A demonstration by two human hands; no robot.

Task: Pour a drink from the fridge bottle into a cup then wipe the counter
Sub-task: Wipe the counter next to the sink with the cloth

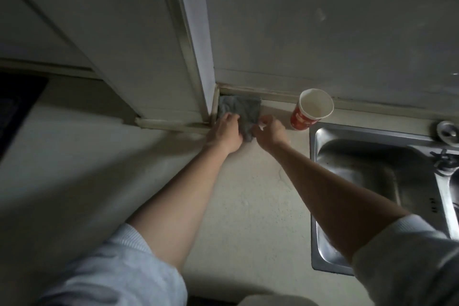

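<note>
The cloth [239,110], grey and rumpled, lies on the counter [250,206] in the back corner where the wall meets a white cabinet side. The left hand [224,134] presses on its near left edge, fingers spread flat. The right hand [269,131] pinches its right edge. Just right of it a red paper cup [310,112] stands upright, beside the steel sink [372,164]
</note>
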